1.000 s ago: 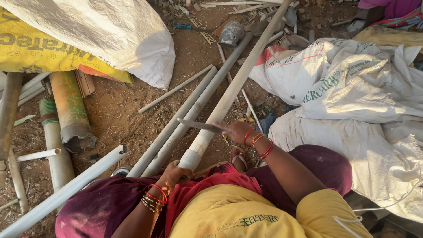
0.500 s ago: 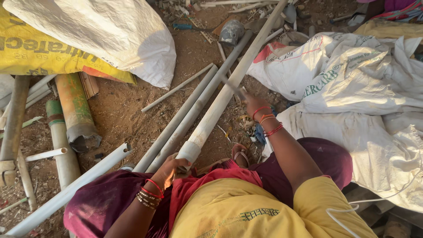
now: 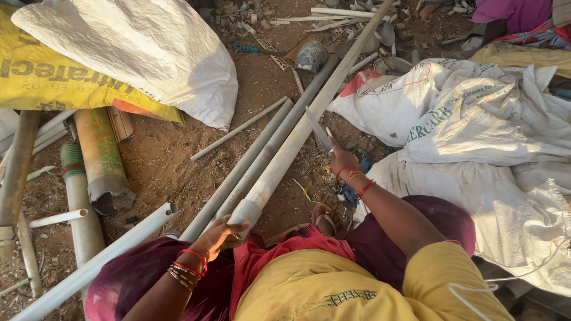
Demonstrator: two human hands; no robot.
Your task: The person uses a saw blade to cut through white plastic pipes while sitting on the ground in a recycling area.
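Pipe (image 3: 297, 139) lying slantwise on the dirt beside two grey pipes (image 3: 250, 163), its near end resting at the knees | left hand (image 3: 217, 236) curling around that end | right hand (image 3: 340, 159) clamping a blade (image 3: 318, 129) against the pipe's side | white sacks (image 3: 476, 119) lying to the right

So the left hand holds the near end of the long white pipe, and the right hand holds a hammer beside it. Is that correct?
Not quite. In the head view the right hand holds a thin flat blade, not a hammer, laid against the pipe. The rest is right: the left hand holds the pipe's near end.
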